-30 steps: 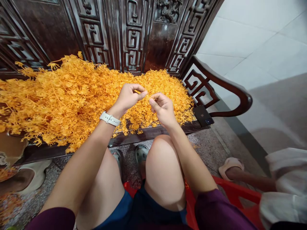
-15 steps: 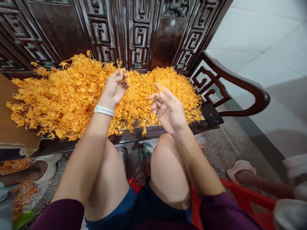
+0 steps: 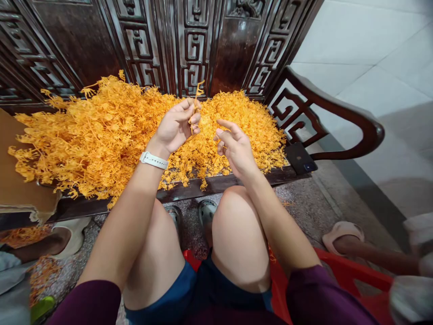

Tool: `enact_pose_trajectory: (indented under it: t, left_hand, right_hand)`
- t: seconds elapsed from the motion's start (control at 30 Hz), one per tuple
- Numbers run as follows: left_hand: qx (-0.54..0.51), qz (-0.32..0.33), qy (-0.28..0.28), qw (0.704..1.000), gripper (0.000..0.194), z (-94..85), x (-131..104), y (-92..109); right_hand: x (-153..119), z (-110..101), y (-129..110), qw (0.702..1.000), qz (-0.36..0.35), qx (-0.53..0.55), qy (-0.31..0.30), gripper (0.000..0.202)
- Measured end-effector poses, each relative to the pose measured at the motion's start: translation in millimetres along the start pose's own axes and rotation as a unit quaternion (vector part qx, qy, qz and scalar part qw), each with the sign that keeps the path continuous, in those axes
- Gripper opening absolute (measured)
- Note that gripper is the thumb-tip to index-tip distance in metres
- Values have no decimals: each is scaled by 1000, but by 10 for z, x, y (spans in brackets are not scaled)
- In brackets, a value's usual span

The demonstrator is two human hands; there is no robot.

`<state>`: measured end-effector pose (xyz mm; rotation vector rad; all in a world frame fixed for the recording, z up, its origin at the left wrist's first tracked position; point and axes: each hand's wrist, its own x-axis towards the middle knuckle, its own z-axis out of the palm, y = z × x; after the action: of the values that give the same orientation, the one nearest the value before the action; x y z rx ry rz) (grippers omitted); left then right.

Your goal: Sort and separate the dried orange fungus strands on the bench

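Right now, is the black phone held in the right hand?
No, the black phone lies on the bench near its curved armrest, away from the right hand.

Apple logo (image 3: pixel 299 158) (faint) on black phone (image 3: pixel 303 163)

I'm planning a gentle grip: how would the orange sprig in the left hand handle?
The orange sprig is probably light, being so thin. It likely holds its shape, jutting unsupported above the left hand. Its forked tip might snag.
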<state>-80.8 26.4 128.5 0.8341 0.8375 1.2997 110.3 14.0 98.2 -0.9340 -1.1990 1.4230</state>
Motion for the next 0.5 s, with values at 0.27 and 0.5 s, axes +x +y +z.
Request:
enact_pose_trajectory:
  t: [0.27, 0.5]
  left_hand:
    - [47, -52, -28, 997, 6, 87, 30, -149]
    - [6, -31, -25, 999, 14, 121, 118, -162]
  right_hand:
    - [17, -11, 54, 996, -67, -57, -25, 42]
    - [-88, 44, -22, 981, -104, -60, -150, 39]
